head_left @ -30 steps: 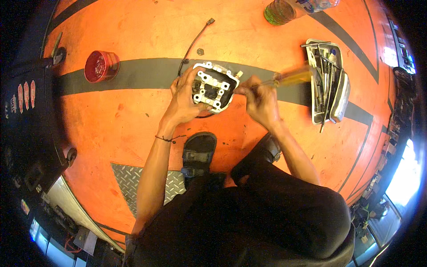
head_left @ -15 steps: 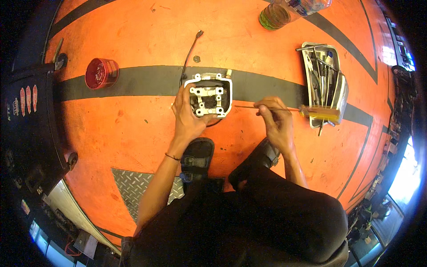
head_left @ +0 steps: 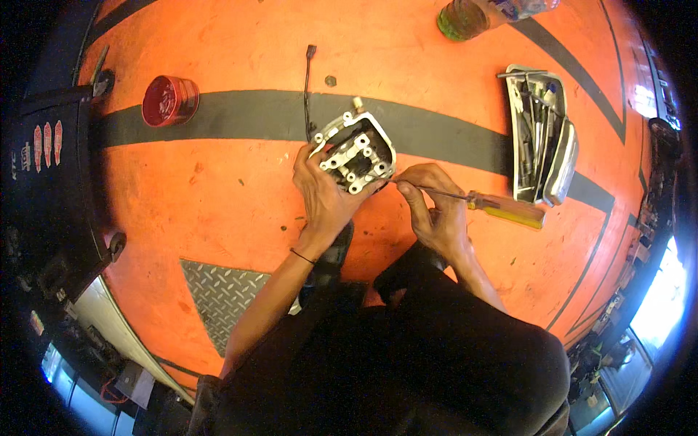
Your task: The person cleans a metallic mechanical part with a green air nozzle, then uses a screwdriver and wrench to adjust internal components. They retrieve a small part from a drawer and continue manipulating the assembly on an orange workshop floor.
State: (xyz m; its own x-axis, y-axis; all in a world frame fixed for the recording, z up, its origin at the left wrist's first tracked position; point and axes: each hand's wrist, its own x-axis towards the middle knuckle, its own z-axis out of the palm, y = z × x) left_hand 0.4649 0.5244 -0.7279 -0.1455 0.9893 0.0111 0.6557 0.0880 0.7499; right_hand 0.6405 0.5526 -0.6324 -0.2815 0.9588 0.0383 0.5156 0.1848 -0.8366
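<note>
A light metal cylinder head (head_left: 358, 151) with a recessed, bolted bracket inside is tilted on the floor in front of me. My left hand (head_left: 324, 200) grips its left and near sides. Between the thumb and fingers of my right hand (head_left: 438, 218) is the shaft of a screwdriver (head_left: 507, 209) with a yellow, see-through handle pointing right. The screwdriver's tip reaches the lower right corner of the cylinder head, though its exact contact point is hard to make out. A black cable (head_left: 307, 87) with a connector stretches away from the head's far left side.
On the right lies a metal tray (head_left: 517, 171) full of long tools. A red tub (head_left: 171, 100) with small pieces stands at the left, and a bottle (head_left: 465, 19) with green liquid at the far right. A tread plate (head_left: 222, 294) and a black cabinet (head_left: 51, 207) are left.
The cylinder head has turned, its far side swinging to the right. My right hand has brought the screwdriver left and down, from beside the head to its lower right corner.
</note>
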